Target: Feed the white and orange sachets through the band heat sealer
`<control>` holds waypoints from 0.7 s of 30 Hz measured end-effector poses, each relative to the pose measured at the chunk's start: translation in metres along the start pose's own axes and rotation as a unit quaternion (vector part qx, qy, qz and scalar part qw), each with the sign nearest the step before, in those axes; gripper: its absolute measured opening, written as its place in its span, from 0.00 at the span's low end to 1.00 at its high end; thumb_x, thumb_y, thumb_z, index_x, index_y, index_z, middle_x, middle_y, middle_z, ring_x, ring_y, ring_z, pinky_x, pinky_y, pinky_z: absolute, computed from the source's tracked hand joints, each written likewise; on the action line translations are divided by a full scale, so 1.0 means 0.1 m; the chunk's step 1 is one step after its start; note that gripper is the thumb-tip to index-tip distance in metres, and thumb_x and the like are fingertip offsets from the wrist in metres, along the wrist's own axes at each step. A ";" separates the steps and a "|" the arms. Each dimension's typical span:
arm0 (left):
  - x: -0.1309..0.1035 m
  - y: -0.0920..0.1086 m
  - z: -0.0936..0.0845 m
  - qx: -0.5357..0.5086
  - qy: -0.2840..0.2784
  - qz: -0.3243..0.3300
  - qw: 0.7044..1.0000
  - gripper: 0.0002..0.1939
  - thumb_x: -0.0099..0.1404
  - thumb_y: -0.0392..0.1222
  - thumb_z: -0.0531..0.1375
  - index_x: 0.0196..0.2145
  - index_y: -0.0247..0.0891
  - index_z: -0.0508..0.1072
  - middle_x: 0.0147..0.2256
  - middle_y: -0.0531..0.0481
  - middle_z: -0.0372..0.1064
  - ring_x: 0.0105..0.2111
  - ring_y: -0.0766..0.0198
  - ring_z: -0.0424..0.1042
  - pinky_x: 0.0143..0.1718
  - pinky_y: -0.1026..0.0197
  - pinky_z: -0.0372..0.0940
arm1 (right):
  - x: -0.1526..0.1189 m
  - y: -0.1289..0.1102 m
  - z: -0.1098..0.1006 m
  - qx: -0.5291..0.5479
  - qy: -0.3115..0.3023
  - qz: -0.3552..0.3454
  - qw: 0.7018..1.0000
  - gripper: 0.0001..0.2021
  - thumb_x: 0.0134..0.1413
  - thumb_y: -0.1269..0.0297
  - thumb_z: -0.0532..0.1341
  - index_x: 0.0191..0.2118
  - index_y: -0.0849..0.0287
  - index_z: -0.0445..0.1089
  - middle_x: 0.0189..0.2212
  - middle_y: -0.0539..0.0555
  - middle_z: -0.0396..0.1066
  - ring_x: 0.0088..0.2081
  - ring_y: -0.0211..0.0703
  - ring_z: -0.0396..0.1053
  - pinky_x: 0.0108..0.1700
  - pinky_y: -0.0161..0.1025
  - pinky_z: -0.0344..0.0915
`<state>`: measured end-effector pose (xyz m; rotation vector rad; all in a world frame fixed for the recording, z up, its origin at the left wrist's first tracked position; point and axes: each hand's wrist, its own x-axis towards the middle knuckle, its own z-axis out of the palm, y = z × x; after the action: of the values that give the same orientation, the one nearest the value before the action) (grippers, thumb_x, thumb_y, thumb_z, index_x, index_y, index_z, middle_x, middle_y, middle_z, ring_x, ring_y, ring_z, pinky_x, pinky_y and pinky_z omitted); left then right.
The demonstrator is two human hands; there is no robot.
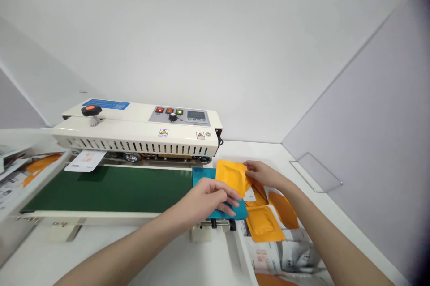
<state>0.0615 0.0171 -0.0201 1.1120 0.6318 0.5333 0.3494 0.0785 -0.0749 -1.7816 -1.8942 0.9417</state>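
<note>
Teal plate (204, 172); orange packet (230, 177) against fingers (251, 164).

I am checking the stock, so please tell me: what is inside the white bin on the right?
The white bin holds orange sachets and white printed sachets, piled loosely. What lies beneath the upper ones and behind the right forearm cannot be seen.

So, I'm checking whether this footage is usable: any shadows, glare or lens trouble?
Head view: soft shadow on the belt under the white pouch, glints on a roller; head view: darkening at the right edge, wide-angle stretch; head view: the yellow pouch looks fairly sharp.
</note>
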 end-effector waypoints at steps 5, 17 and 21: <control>0.00 0.10 0.00 -0.041 -0.004 -0.017 0.999 0.12 0.57 0.35 0.56 0.33 0.29 0.78 0.37 0.39 0.75 0.35 0.64 0.73 0.37 0.64 0.68 | -0.02 -0.05 -0.01 -0.011 0.014 0.006 1.000 0.09 0.47 0.66 0.60 0.36 0.58 0.73 0.34 0.53 0.77 0.37 0.48 0.72 0.40 0.41 0.68; 0.08 0.27 -0.13 -0.043 0.025 0.008 0.999 0.14 0.58 0.44 0.63 0.33 0.27 0.78 0.38 0.36 0.74 0.35 0.63 0.73 0.33 0.66 0.67 | -0.05 -0.14 0.00 0.012 0.014 -0.014 1.000 0.11 0.47 0.69 0.58 0.37 0.58 0.74 0.37 0.55 0.77 0.39 0.49 0.73 0.42 0.42 0.69; 0.00 0.31 -0.24 -0.040 0.042 0.024 0.998 0.13 0.59 0.43 0.62 0.35 0.28 0.78 0.41 0.36 0.74 0.35 0.64 0.72 0.33 0.68 0.66 | -0.06 -0.13 0.01 0.023 0.022 -0.011 0.999 0.08 0.47 0.67 0.59 0.35 0.57 0.74 0.36 0.54 0.77 0.38 0.49 0.73 0.40 0.40 0.69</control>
<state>0.0423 0.0442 0.0014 1.0350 0.6529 0.6447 0.3396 0.0729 -0.0655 -1.7362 -1.8472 0.9243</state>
